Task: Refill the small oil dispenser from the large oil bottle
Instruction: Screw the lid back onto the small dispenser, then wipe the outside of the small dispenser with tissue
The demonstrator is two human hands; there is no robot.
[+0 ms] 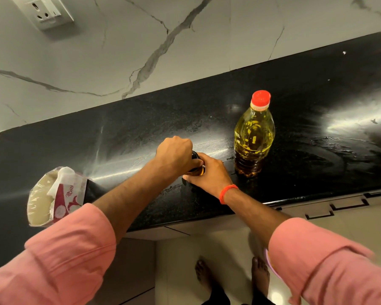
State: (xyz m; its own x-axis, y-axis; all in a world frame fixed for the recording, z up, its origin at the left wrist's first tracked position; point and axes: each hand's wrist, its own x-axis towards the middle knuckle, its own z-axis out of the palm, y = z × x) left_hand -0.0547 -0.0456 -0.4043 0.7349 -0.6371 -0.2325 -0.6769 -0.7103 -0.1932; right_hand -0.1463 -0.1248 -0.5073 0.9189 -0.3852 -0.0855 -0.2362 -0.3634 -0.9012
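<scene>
large oil bottle (254, 137): yellow, red cap | counter (141, 119): black | wall (141, 51): grey-veined white | sleeves (70, 249): pink

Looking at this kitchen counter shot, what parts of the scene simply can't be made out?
- Small oil dispenser, head view: mostly covered by the left hand on top and the right hand around its body; its cap, shape and oil level are hidden.
- Large oil bottle: any label is unreadable through the glare.
- Bag at the counter's left: the left sleeve cuts off its print and lower part.
</scene>
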